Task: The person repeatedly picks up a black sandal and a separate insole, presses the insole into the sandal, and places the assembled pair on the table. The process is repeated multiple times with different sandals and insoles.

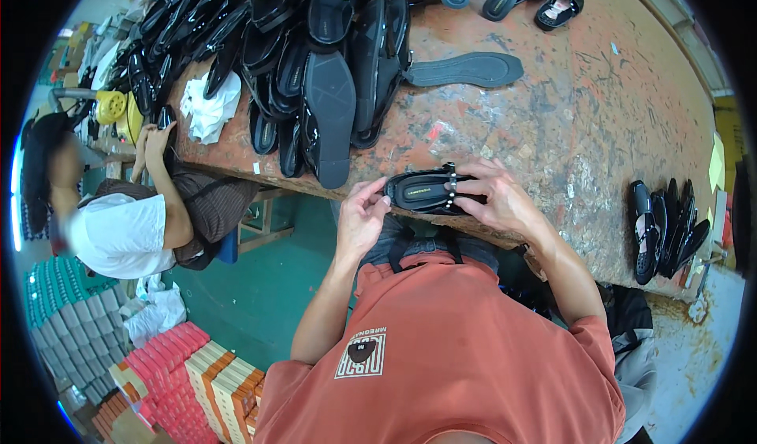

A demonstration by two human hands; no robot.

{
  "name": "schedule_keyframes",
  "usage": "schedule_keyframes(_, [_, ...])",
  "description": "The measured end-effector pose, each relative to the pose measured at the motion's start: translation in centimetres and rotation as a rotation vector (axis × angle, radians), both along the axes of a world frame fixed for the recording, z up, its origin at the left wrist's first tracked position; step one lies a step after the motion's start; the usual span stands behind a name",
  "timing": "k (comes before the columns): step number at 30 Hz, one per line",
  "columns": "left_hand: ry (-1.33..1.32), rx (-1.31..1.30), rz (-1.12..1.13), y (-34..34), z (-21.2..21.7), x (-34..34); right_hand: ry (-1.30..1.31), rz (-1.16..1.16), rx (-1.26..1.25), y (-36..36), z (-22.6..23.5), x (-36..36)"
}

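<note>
A black shoe (414, 192) with a dark insole lies sideways at the table's near edge, its heel to the left. My left hand (364, 214) pinches the heel end between thumb and fingers. At the other end, my right hand (497, 198) is closed around the front, its fingers at a strap (451, 185) dotted with small pale beads or studs. The toe is hidden under the right hand. Just beyond the shoe, a loose black sole (473, 69) lies flat on the worn reddish table (536, 128).
Black shoes (307, 65) are heaped at the back left beside crumpled white paper (210, 105). More shoes (666, 227) stand at the right edge, and single ones (558, 9) lie at the back. A person (134, 223) sits at left handling a shoe. Stacked boxes (169, 373) fill the lower left floor.
</note>
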State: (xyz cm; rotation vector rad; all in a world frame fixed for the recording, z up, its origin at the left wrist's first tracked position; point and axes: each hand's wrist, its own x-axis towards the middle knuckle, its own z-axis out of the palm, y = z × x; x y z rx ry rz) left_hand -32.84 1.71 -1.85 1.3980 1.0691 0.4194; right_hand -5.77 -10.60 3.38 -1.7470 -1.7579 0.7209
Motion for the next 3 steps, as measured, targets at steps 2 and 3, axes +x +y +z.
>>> schedule_keyframes(2, [0.003, 0.001, 0.000, -0.15, -0.17, -0.08, -0.018, -0.036, -0.005, -0.64, -0.88, -0.19])
schedule_keyframes(3, [0.004, -0.002, 0.007, -0.24, -0.23, -0.23, -0.027, -0.031, -0.033, -0.60, -0.78, -0.32])
